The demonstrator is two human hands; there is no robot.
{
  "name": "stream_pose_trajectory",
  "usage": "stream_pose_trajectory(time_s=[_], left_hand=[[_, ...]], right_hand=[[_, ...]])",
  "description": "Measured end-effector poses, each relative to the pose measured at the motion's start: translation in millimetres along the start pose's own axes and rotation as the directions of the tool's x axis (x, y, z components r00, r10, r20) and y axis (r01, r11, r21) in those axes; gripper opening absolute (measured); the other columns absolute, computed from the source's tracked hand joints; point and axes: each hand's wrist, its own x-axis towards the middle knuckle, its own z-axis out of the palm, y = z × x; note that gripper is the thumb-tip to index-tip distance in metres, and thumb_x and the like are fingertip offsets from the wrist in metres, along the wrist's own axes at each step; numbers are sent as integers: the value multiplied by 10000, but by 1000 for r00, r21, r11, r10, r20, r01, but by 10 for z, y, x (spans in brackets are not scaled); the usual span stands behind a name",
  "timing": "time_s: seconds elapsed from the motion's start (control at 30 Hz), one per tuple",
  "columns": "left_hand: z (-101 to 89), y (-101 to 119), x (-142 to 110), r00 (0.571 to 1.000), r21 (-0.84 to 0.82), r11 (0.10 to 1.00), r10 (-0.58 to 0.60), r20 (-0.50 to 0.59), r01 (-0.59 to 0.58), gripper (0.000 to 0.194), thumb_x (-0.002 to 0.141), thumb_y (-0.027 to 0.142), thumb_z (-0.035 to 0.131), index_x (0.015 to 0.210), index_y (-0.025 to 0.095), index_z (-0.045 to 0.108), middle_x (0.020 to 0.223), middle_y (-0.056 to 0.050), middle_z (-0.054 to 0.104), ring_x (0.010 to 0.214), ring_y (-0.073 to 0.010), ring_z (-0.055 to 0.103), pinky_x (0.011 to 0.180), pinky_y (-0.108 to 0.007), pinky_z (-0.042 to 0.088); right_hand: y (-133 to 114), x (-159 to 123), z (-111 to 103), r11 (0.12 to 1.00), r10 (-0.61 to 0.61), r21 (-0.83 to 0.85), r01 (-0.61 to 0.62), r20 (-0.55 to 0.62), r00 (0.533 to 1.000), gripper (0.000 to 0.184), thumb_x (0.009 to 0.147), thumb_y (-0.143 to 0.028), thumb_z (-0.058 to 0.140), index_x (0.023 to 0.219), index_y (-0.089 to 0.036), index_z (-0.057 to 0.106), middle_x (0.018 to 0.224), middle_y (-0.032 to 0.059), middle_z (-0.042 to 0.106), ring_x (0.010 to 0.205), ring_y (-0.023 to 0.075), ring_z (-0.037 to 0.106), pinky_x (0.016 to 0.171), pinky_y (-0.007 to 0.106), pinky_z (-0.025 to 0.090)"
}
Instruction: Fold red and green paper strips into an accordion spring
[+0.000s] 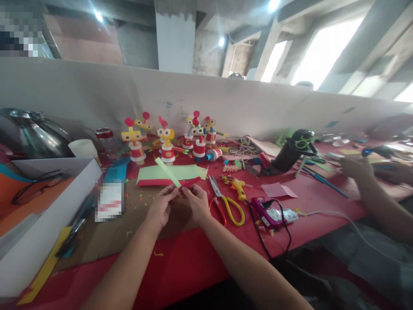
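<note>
My left hand (161,204) pinches the lower end of a light green paper strip (167,172), which slants up and to the left. Close beside it, my right hand (197,201) is closed on a red paper strip (192,182) pointing right. The two strips meet at my fingertips; whether they are joined there I cannot tell. Behind them lies a light green paper sheet (148,175) with a red edge. Right of my right hand are scissors (237,211) with yellow and red handles, blades pointing away, and a yellow glue gun (238,187).
Several paper-cup figures (137,151) stand at the back. A purple power strip (264,212) with cables lies right, near a dark holder (288,153). A white box (54,193) and steel jug (40,133) are left. Another person's hand (356,168) works at far right.
</note>
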Motion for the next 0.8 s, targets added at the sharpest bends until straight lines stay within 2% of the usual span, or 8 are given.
stream_pose_trajectory(time_s=[0.1, 0.2, 0.3, 0.47, 0.7, 0.8], left_hand=[[10, 56, -10, 993, -173, 979, -102, 53, 109, 201, 682, 152, 737, 880, 184, 725, 798, -37, 699, 628, -90, 594, 590, -204, 483], [-3, 75, -4, 990, -200, 970, -134, 42, 139, 180, 717, 125, 695, 887, 172, 733, 809, -46, 701, 626, -82, 594, 593, -194, 495], [0, 44, -2, 996, -136, 987, -84, 7, 85, 148, 648, 132, 757, 793, 155, 733, 736, -38, 694, 619, -90, 601, 598, -201, 486], [26, -11, -14, 998, 54, 997, 55, -5, -55, 240, 515, 228, 850, 695, 136, 720, 643, -19, 677, 596, -98, 588, 605, -219, 457], [-42, -47, 43, 992, 178, 976, 127, 4, -126, 276, 516, 295, 843, 701, 129, 724, 633, -30, 667, 613, -131, 590, 627, -258, 458], [-37, -87, 51, 984, 185, 968, 177, -30, -169, 279, 516, 315, 838, 684, 131, 713, 614, -25, 658, 609, -138, 592, 630, -265, 461]], right_hand=[[-23, 49, -28, 986, 75, 155, -67, -46, 996, 224, 641, -334, 763, 648, -186, 595, 640, -11, 638, 600, 123, 586, 624, 258, 479], [-40, 64, -37, 982, 93, 170, -86, -32, 995, 223, 620, -324, 776, 644, -186, 602, 642, -9, 630, 599, 122, 580, 616, 256, 483], [-35, 42, -26, 993, 68, 100, -69, 14, 998, 218, 636, -339, 765, 648, -184, 612, 622, -19, 620, 593, 119, 577, 613, 254, 480], [-16, 13, -30, 996, 69, 43, -72, 58, 996, 213, 657, -351, 752, 665, -179, 626, 602, -31, 618, 554, 108, 558, 582, 238, 448], [-35, 27, -56, 998, 65, -5, -65, 19, 998, 259, 680, -398, 718, 608, -181, 597, 547, -28, 589, 525, 108, 529, 545, 231, 416], [-35, 10, -39, 996, 82, -25, -81, 31, 996, 274, 669, -423, 728, 653, -180, 600, 578, -20, 612, 524, 111, 545, 502, 219, 410]])
